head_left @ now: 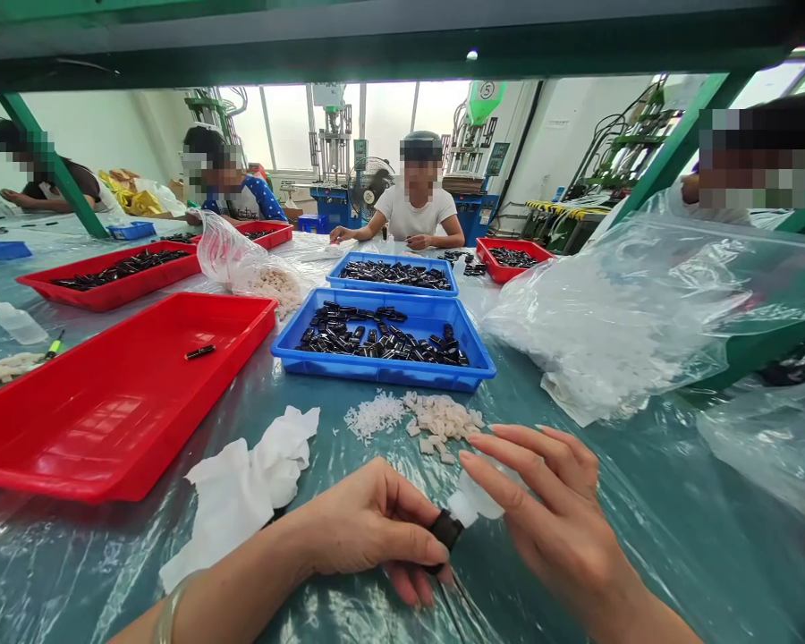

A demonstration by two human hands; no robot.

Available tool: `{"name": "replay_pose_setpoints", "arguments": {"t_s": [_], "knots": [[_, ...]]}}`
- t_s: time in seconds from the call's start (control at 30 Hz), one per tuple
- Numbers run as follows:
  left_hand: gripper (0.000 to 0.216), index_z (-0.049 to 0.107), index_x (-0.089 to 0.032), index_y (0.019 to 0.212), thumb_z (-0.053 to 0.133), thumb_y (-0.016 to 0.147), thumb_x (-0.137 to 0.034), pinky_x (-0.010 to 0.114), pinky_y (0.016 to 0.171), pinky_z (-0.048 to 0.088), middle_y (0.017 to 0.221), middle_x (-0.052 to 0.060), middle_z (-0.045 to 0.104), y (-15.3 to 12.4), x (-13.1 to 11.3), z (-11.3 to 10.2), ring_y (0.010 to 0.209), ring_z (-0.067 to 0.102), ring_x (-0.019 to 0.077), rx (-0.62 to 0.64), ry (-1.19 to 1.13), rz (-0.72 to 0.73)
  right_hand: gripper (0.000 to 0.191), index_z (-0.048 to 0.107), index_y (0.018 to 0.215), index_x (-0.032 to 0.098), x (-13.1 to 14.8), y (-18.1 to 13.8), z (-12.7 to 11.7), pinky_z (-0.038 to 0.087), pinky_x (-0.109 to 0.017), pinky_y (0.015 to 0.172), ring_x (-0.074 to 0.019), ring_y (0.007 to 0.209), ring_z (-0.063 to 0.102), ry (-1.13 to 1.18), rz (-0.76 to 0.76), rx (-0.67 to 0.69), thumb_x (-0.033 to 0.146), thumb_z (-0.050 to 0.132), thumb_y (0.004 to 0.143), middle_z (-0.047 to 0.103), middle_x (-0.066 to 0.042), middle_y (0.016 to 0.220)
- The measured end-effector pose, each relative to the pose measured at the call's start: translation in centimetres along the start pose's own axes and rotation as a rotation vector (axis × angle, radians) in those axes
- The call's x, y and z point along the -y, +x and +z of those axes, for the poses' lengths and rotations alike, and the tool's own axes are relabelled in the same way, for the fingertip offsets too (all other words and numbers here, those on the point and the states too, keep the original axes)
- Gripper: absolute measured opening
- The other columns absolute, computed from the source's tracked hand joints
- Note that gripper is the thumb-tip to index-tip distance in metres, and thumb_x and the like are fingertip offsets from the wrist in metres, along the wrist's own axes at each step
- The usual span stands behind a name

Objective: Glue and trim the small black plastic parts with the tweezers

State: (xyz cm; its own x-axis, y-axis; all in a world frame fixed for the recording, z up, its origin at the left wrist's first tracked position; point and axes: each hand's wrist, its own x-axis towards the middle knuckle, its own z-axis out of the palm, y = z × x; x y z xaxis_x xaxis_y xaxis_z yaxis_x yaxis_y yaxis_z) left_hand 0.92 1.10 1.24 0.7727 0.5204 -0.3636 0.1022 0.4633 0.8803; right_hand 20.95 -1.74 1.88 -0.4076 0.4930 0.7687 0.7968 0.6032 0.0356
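My left hand [382, 532] is closed, with thumb and fingers pinching a small black plastic part [445, 531] low over the near side of the table. Just right of that part is a translucent bottle [483, 497], its white cap [462, 508] close against the black part. My right hand [556, 510] reaches over the bottle with fingers stretched out and apart. Its fingers partly hide the bottle, and whether they touch it I cannot tell. Beyond the hands lie a heap of beige pieces [446, 416] and a heap of small white pieces [374, 417].
A blue tray [382, 367] of black parts stands ahead, another blue tray [335, 279] behind it. At left, a red tray [107, 394] holds one black part. White tissue [255, 474] lies by my left forearm. Plastic bags [617, 313] crowd the right. Several people sit around.
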Motion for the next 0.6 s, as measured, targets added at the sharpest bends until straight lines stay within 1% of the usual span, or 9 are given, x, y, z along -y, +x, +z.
{"name": "replay_pose_setpoints", "arguments": {"t_s": [0.13, 0.27, 0.4, 0.6], "knots": [[0.022, 0.070, -0.011, 0.078, 0.069, 0.066, -0.029, 0.017, 0.050, 0.049, 0.072, 0.006, 0.066, -0.06, -0.04, 0.02, 0.053, 0.060, 0.0089, 0.007, -0.003, 0.006, 0.032, 0.061, 0.094, 0.024, 0.02, 0.00, 0.08, 0.036, -0.042, 0.084, -0.0201, 0.094, 0.059, 0.012, 0.005, -0.016, 0.003, 0.040, 0.086, 0.070, -0.003, 0.093], [0.020, 0.070, -0.011, 0.077, 0.068, 0.066, -0.028, 0.016, 0.050, 0.049, 0.073, 0.006, 0.067, -0.16, -0.03, 0.04, 0.053, 0.060, 0.0085, 0.006, 0.000, 0.009, 0.032, 0.061, 0.094, 0.026, -0.10, 0.05, 0.01, 0.037, -0.041, 0.083, -0.0198, 0.093, 0.060, -0.005, -0.015, -0.004, 0.002, 0.041, 0.085, 0.070, -0.002, 0.092], [0.019, 0.070, -0.010, 0.076, 0.068, 0.067, -0.027, 0.016, 0.051, 0.049, 0.074, 0.006, 0.067, -0.12, -0.06, 0.09, 0.054, 0.060, 0.0087, 0.015, 0.008, 0.013, 0.033, 0.061, 0.093, 0.024, -0.19, 0.01, -0.02, 0.037, -0.042, 0.084, -0.0205, 0.093, 0.060, -0.003, -0.028, 0.005, -0.001, 0.042, 0.083, 0.070, -0.003, 0.093], [0.020, 0.070, -0.010, 0.075, 0.069, 0.066, -0.028, 0.017, 0.050, 0.048, 0.072, 0.005, 0.066, -0.04, -0.09, 0.11, 0.053, 0.059, 0.0086, 0.018, 0.005, 0.002, 0.030, 0.061, 0.093, 0.024, -0.30, 0.13, -0.08, 0.038, -0.041, 0.084, -0.0197, 0.093, 0.060, 0.029, -0.032, -0.006, 0.002, 0.042, 0.084, 0.070, -0.003, 0.092]]}}
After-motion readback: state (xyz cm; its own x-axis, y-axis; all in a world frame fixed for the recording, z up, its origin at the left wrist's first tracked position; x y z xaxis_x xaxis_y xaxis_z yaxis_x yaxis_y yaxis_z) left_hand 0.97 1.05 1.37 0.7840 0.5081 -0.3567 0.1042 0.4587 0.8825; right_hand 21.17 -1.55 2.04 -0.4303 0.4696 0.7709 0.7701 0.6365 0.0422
